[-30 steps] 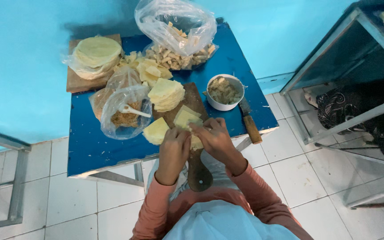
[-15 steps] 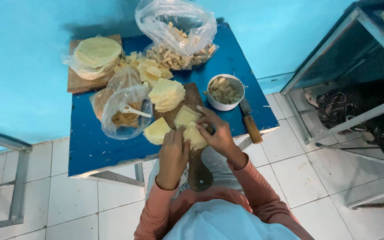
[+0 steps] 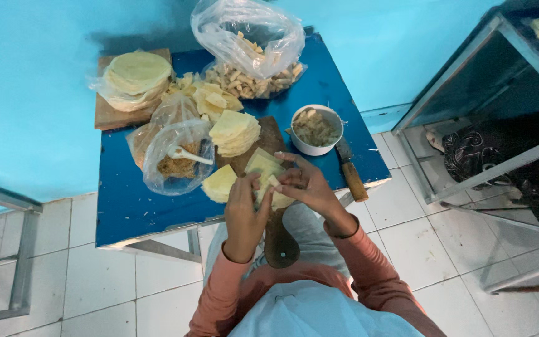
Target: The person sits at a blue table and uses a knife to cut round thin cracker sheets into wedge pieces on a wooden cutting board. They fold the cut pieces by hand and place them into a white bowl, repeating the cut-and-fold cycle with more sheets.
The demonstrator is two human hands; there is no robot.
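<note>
A: We had both hands over the near edge of the board (image 3: 280, 240); the left hand (image 3: 244, 212) and right hand (image 3: 304, 187) were pinched together on one yellow wrapper (image 3: 268, 181), fingers curled round it, a bit of filling at the fingertips

B: So we judged it the folding step. The wrapper lay partly on the board, just above our lap, with a loose wrapper (image 3: 219, 184) beside the left hand

A: The next move, we thought, called for a firm press along the fold without tearing the thin sheet

B: Further out sat the wrapper stack (image 3: 235, 132), the open bag with a spoon (image 3: 179, 156) to its left, and the white bowl (image 3: 315, 129) to the right

A: Room was tight. The knife (image 3: 350, 171) lay near the table (image 3: 123, 206) edge by our right wrist, and the board's handle overhung the near rim. Bare blue surface showed only at the front left

B: At the far side were the big bag (image 3: 247, 37) and the round sheets (image 3: 137, 75)
</note>
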